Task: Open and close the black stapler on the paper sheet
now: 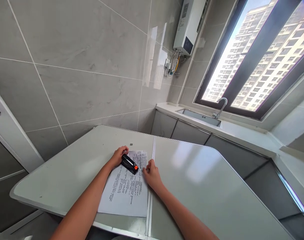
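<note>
Printed sheets of paper [128, 200] lie on the pale table beside its centre seam. On their upper part rests a black stapler [129, 164] with an orange-red tip, slanting toward the lower right. My left hand [119, 156] curls at the upper left corner of the sheets, its fingers bent over the paper and the stapler's far end right against it; the thumb is partly hidden. At the right edge of the sheets, my right hand [152, 174] is closed with thumb and fingertips pinching the paper. A small grey strip, perhaps staples [131, 144], lies beyond the sheets.
The pale folding table [192, 193] extends to both sides, its far left edge near a grey tiled wall [92, 93]. Behind it, a counter [244, 140] carries a sink [200, 116] and a faucet [221, 107] under a window. A water heater [189, 26] hangs in the corner.
</note>
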{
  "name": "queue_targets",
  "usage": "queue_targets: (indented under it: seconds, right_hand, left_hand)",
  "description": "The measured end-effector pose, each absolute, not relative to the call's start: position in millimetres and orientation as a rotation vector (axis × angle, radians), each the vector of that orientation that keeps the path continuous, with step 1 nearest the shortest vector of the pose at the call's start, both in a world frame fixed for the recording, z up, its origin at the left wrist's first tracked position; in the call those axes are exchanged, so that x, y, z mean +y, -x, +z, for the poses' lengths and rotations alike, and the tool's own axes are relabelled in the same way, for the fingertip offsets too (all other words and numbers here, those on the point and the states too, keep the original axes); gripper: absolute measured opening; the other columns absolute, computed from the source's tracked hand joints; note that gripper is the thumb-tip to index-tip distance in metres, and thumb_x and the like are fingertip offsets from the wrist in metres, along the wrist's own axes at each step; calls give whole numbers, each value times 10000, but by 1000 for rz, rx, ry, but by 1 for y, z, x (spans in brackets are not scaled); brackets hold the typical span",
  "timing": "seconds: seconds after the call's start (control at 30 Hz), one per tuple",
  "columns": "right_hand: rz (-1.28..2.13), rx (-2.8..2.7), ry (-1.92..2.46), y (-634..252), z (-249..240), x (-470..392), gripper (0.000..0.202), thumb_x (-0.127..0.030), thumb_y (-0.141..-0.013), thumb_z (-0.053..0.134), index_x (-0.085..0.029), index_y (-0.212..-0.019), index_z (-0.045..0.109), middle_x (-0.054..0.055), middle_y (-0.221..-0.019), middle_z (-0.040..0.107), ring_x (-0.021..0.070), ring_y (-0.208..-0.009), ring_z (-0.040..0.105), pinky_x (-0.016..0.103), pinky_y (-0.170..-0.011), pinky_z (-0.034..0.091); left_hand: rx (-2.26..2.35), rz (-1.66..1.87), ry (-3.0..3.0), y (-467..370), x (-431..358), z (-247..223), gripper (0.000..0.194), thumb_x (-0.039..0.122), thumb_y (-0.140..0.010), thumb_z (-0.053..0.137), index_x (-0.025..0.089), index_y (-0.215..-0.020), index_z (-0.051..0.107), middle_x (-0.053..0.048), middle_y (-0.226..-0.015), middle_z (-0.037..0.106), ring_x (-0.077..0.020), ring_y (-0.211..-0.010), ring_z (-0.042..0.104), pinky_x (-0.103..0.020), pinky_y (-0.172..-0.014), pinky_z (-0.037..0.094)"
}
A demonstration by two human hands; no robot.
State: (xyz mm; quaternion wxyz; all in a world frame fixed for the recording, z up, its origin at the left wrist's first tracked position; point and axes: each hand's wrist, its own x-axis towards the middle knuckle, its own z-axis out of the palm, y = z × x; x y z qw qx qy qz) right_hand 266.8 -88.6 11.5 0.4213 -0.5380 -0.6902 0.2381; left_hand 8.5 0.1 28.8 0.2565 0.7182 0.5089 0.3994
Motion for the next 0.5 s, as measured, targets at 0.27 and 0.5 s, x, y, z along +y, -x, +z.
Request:
queue_targets:
  seconds: [0.27,0.5]
  right_hand:
    - [461,-1931,1403,-265,10,-100,110,-159,-896,403,-245,-947,449,7,-826,599,200,-745,563,278,-685,382]
    - [567,-1995,1411,-265,20,-105,171,-142,-883,491,-239,-959,610,17,-855,678,196,-815,620,267,-740,395]
  left_hand:
    - [1385,1137,-1876,-7,2,25,223,376,-874,547,199,-954,658,-43,-941,681,-218,-879,607,-343,-816,488]
    - [1428,1248,-1773,-6,5,20,299,391,-911,507,197,-1049,688,-80,-1090,691,-228,-926,654,-365,-852,522]
